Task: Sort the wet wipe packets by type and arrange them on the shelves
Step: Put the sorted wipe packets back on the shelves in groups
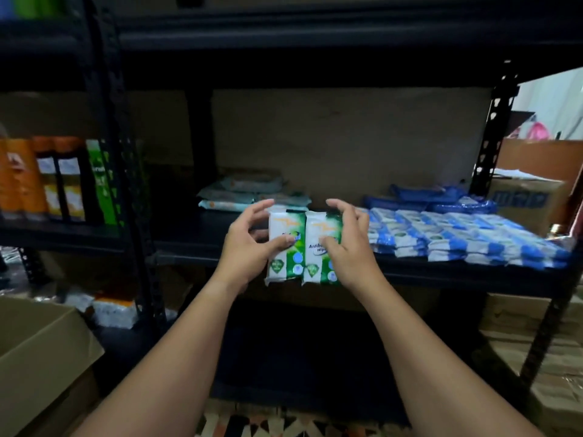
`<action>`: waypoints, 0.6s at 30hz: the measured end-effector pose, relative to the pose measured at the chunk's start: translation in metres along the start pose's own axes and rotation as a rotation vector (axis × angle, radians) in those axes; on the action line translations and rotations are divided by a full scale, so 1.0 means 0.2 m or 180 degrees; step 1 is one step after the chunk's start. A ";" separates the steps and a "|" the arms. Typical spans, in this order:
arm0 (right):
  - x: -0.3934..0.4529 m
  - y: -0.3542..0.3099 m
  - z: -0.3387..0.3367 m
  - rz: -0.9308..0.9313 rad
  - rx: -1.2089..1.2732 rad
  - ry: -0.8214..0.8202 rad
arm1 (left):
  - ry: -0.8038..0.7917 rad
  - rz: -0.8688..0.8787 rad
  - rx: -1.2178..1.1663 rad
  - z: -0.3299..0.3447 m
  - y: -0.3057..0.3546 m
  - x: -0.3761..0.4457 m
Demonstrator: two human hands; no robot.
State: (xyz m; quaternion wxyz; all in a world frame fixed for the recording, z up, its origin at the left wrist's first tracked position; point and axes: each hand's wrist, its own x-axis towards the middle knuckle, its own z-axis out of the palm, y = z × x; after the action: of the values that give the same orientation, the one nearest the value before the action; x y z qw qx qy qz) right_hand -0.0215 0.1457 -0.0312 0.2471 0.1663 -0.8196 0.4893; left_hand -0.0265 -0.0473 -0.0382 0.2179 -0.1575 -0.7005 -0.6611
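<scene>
Two green-and-white wipe packets stand side by side at the front edge of the black shelf [195, 244]. My left hand [249, 244] grips the left green packet [285, 247], thumb across its front. My right hand [348, 244] grips the right green packet [318, 247] the same way. Several blue-and-white wipe packets [457, 238] lie in rows on the shelf to the right, touching my right hand's side. Pale teal wipe packets [243, 193] are stacked at the back left of the same shelf.
Orange, black and green bottles [60, 181] stand on the neighbouring shelf at left. Cardboard boxes sit at lower left [38, 351] and right [530, 203]. White packets [113, 313] lie on the floor below left. The rack's black uprights [126, 184] frame the shelf.
</scene>
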 end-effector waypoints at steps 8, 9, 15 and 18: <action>0.37 0.07 -0.01 0.1137 -0.0097 0.0203 | 0.0589 -0.0768 0.0064 0.11 -0.10 0.43; 0.40 0.09 0.00 0.1190 -0.0206 0.0156 | 0.0602 -0.0882 0.0201 0.11 -0.12 0.46; 0.47 0.19 0.06 0.1014 -0.1284 -0.0364 | 0.0552 -0.1123 0.1072 0.12 -0.23 0.50; 0.40 0.11 0.04 0.0943 -0.1503 -0.0445 | 0.0428 -0.0823 0.1454 0.09 -0.18 0.44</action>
State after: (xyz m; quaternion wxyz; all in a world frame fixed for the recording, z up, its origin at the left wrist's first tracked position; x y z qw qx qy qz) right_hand -0.1005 0.1460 -0.0038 0.1477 0.0160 -0.9413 0.3030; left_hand -0.1226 -0.0385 -0.0244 0.2076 0.0309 -0.8297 -0.5172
